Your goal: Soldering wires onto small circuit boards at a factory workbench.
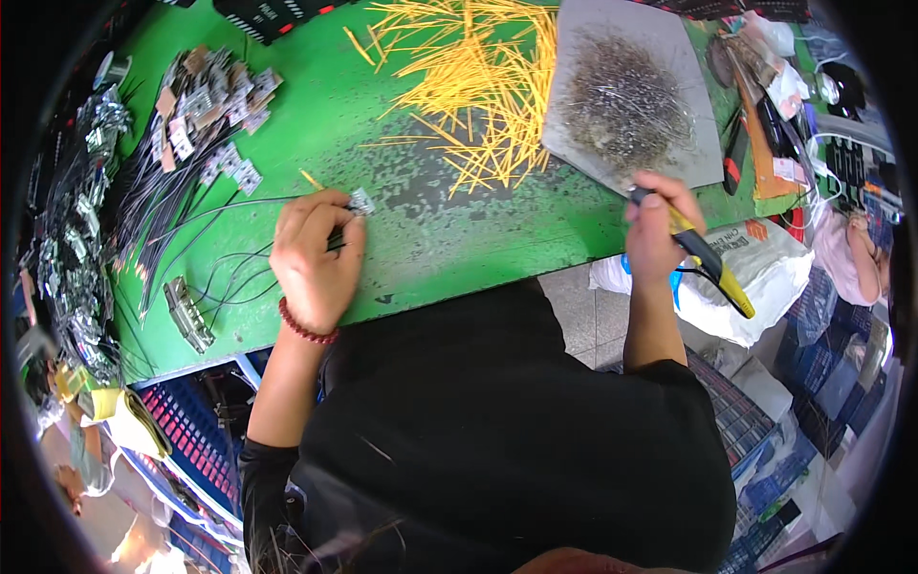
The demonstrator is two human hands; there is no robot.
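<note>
My left hand, with a red bead bracelet at its wrist, is closed at the green table over black wires. A small silver metal piece shows just beyond its fingertips, joined to the wires as far as I can tell. The tip of a yellow stick pokes out behind the knuckles. In my closed right hand is a yellow-and-black handled tool, its dark end up by the thumb and its handle slanting down to the right. The tool hangs over the table's front edge, near the grey board.
Yellow thin sticks lie heaped at the back middle. A grey board bears a pile of thin metal bits. Wired silver parts are bunched at left, with a metal block nearer. A white sack stands at right below the edge.
</note>
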